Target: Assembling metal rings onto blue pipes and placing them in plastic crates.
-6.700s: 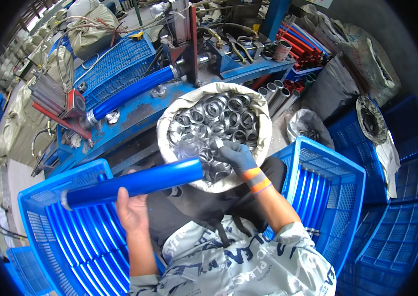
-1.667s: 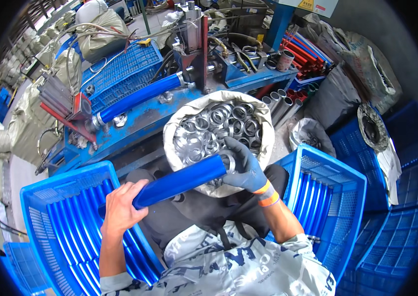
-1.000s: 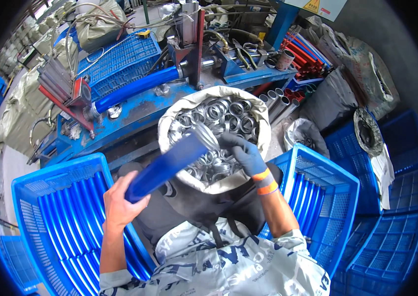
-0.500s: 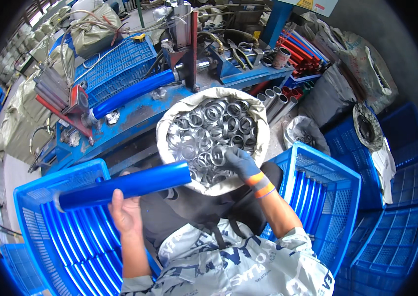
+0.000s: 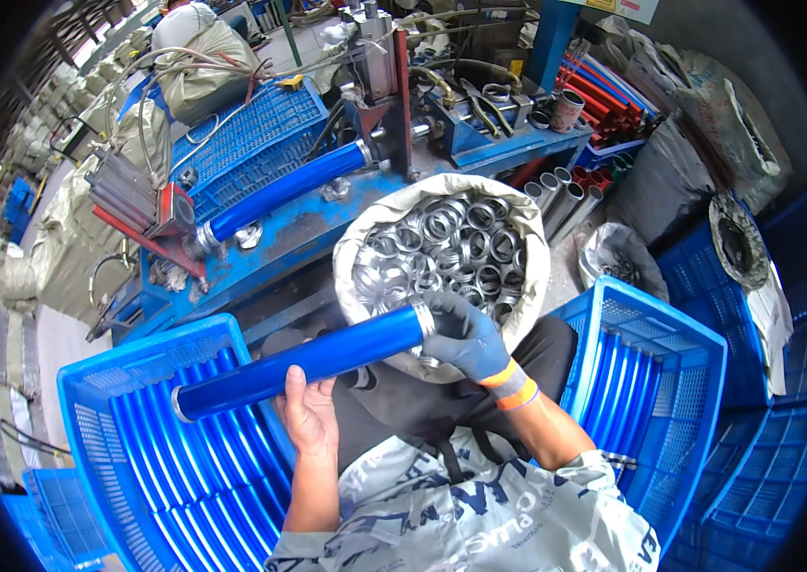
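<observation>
- Over the left blue crate (image 5: pixel 151 345) is the left end of the held blue tube (image 5: pixel 260 378), with a narrow metal rim (image 5: pixel 177 404). Its long axis is slanting, rising from there toward the right.
- The bare left hand (image 5: pixel 311 415) is half curled under the middle of this tube, supporting it, thumb on the near side; its fingers are partly hidden.
- At the right end, before the white sack (image 5: pixel 537 257) of loose rings (image 5: pixel 437 226), the gloved right hand (image 5: pixel 468 336) has its fingers bent closely on a metal ring (image 5: pixel 423 318).
- Half a second ago, this hand was above the sack, apart from the tube; now the ring is at the tube's end.
</observation>
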{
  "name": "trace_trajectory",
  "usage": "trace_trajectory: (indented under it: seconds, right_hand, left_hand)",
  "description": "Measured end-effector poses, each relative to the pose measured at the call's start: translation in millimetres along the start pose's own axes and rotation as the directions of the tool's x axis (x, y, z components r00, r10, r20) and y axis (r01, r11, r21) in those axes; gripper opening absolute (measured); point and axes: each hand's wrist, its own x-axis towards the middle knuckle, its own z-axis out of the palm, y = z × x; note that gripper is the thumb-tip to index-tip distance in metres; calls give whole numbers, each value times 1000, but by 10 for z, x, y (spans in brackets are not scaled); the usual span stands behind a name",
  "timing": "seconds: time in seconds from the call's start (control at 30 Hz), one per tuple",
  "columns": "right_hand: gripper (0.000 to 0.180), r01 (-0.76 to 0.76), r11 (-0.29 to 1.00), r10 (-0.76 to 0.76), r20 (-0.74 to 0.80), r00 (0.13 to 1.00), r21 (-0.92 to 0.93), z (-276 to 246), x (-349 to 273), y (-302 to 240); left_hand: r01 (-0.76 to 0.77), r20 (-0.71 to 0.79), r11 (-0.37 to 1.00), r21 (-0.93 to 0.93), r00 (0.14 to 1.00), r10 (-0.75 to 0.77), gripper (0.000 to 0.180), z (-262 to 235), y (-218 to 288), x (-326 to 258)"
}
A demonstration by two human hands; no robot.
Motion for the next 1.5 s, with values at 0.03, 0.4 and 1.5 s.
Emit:
trace_trajectory:
  seconds: [0.03,0.4,1.5]
  right_hand:
    - [73,17,996,-20,-30,999,-90,-26,10,-21]
    - [113,59,993,-66,64,996,107,20,76,-68]
    - [47,201,-598,-457,536,710,-776,732,3788,-70]
  left_hand:
    - [-5,-1,1000,-22,1000,5,49,-24,12,21]
    - [-10,19,999,-32,1000,10,47,-63,48,28]
    - [-34,-229,985,-168,973,-5,65,-530,539,823]
